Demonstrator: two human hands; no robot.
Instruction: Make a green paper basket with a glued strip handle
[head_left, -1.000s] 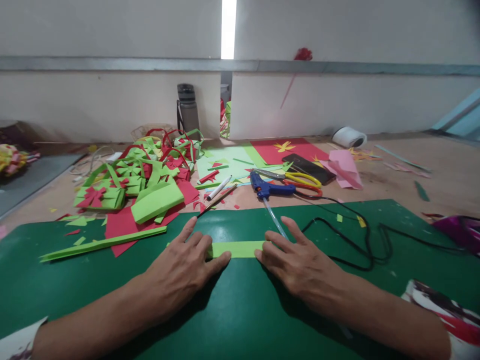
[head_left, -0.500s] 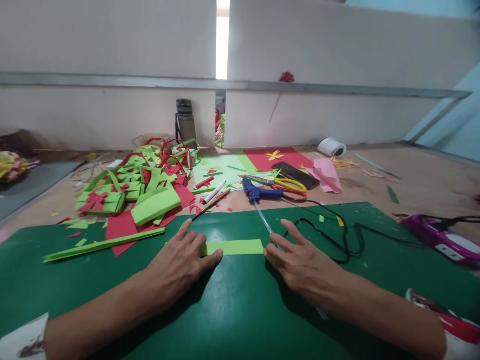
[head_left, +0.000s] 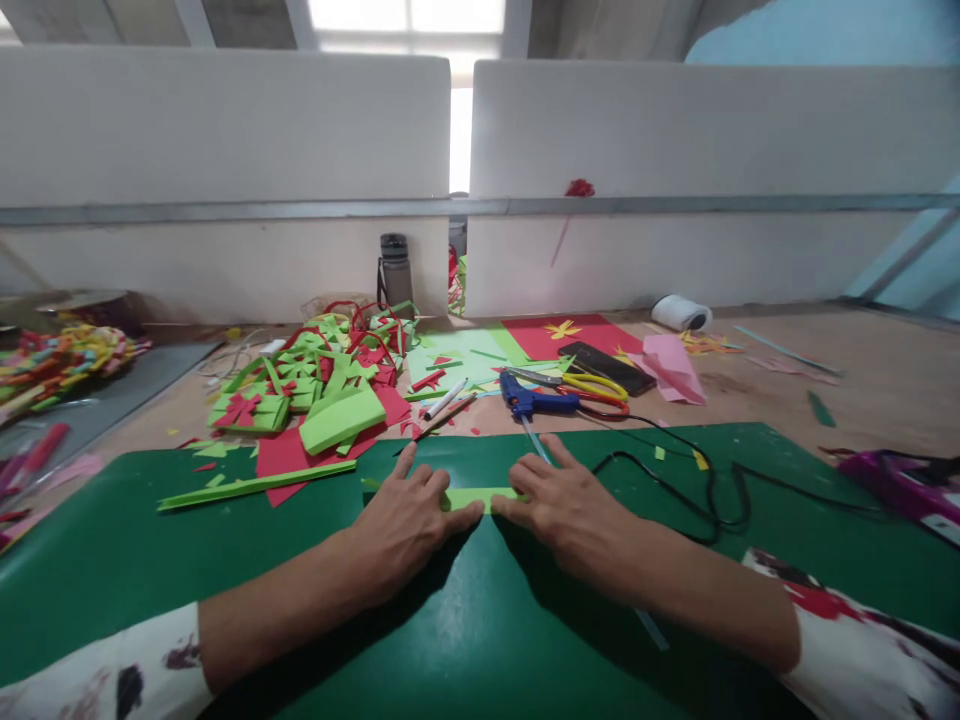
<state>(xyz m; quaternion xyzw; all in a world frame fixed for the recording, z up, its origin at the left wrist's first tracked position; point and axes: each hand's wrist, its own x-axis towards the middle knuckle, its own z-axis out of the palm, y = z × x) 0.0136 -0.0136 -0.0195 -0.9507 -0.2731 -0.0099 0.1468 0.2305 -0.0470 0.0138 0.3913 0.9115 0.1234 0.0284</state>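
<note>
A light green paper strip (head_left: pixel 471 499) lies flat on the green mat (head_left: pixel 465 640), mostly covered by my hands. My left hand (head_left: pixel 416 515) holds its left part, thumb along the near edge and fingers over the far side. On the strip's right end is my right hand (head_left: pixel 566 500), gripping it between thumb and fingers. The two thumbs are close together. Just beyond my right hand rests a blue glue gun (head_left: pixel 536 400); its clear glue stick (head_left: pixel 535 440) runs under that hand.
Folded green paper baskets (head_left: pixel 300 385) with red bows are heaped at left, behind a narrow green folded strip (head_left: pixel 255 488). Scissors (head_left: pixel 592 385), a dark phone (head_left: pixel 607 368), a pen (head_left: pixel 445 399) and a water bottle (head_left: pixel 394 272) lie or stand farther back. A black cord (head_left: pixel 694 495) curves at right.
My right hand has moved left along the paper strip, closer to my left hand, covering more of it. The camera view has tilted up and shifted left.
</note>
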